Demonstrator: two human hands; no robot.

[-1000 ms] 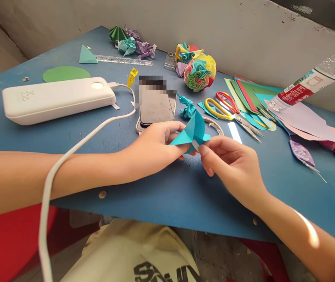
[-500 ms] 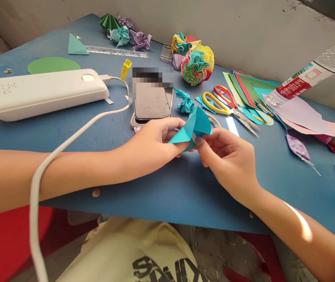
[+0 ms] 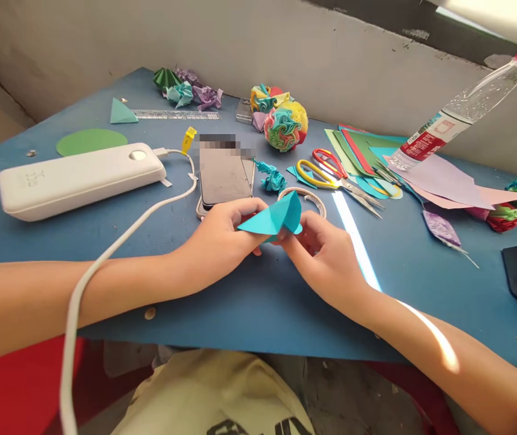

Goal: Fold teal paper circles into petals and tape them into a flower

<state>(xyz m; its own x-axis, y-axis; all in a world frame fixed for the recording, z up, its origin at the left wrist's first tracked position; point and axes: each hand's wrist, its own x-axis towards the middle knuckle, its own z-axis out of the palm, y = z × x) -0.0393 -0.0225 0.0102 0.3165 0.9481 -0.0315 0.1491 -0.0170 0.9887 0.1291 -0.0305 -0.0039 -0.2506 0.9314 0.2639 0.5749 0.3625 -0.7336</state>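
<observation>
A folded piece of turquoise paper is held between both hands above the near part of the blue table. My left hand grips its left side, with the thumb along the lower edge. Fingers of my right hand pinch its lower right corner; their tips are partly hidden by the paper. Just behind the paper lies a roll of tape. A crumpled turquoise paper piece and a phone are beyond my left hand.
Yellow and red scissors lie open-bladed beside stacked coloured paper. A plastic bottle leans at the right. A white power bank stands left, its cable crossing my left forearm. Behind are a paper ball and a ruler.
The view has tilted up, so the bottle's red cap now shows. The folded paper is turned flatter in my hands, and my right fingers have shifted lower beneath its edge.
</observation>
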